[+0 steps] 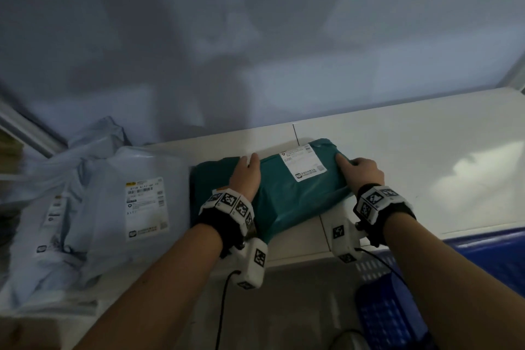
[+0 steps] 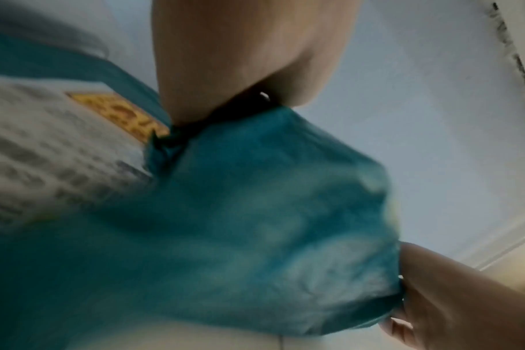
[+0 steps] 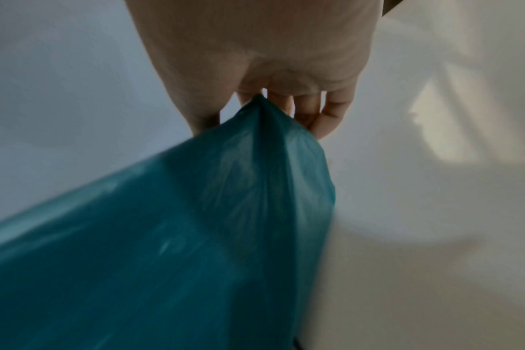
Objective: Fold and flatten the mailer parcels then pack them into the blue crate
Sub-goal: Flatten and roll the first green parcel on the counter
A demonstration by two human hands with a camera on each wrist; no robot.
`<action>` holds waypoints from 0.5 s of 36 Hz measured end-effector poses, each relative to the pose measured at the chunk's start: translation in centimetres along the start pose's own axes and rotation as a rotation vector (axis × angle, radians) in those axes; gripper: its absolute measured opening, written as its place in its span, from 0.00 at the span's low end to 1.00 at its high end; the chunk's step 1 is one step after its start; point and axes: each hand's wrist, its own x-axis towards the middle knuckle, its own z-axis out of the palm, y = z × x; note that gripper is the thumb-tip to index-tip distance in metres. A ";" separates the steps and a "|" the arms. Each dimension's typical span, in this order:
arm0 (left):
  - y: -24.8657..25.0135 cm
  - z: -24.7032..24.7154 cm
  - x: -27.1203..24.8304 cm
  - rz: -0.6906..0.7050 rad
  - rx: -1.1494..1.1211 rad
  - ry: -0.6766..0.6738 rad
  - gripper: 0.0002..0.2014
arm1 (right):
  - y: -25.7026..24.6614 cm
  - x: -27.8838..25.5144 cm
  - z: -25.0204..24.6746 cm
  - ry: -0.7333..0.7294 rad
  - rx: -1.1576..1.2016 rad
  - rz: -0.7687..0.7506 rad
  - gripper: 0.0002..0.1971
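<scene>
A teal mailer parcel [image 1: 298,193] with a white shipping label [image 1: 304,162] lies on the white table [image 1: 426,150]. My left hand [image 1: 250,163] presses flat on its left part, fingers straight. My right hand [image 1: 355,165] grips the parcel's right end; in the right wrist view the fingers [image 3: 315,113] curl round a bunched teal corner [image 3: 255,142]. The left wrist view shows my palm [image 2: 249,59] on the teal plastic [image 2: 255,213]. More teal material [image 1: 210,176] lies flat left of that hand; I cannot tell if it is a separate parcel. The blue crate [image 1: 397,307] stands at lower right, below the table edge.
A heap of pale blue-grey mailers [image 1: 108,193] with white labels covers the table's left side. A grey wall [image 1: 255,37] rises behind the table. Bare tabletop lies to the right of the teal parcel. Black cables [image 1: 224,307] hang from both wrist cameras.
</scene>
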 end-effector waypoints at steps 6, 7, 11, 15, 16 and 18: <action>0.1 2.1 0.0 0.000 -0.132 -0.003 0.32 | 0.8 -0.3 -2.2 -0.036 -0.124 -0.006 0.27; 0.0 2.4 0.0 0.016 -0.130 -0.033 0.31 | 0.9 -0.2 -2.4 -0.033 -0.138 -0.019 0.26; -0.7 3.8 0.1 0.073 -0.032 -0.135 0.29 | 0.2 -0.2 -2.5 -0.028 -0.056 -0.110 0.30; -1.4 4.5 1.0 0.132 0.038 -0.052 0.27 | 0.1 -0.7 -1.6 -0.134 -0.119 -0.188 0.39; -1.5 4.6 1.2 0.152 0.057 -0.038 0.27 | 0.2 -0.7 -1.4 -0.161 -0.162 -0.194 0.38; -1.4 4.5 1.6 0.198 0.129 -0.020 0.27 | 0.2 -0.4 -1.1 -0.185 -0.204 -0.185 0.37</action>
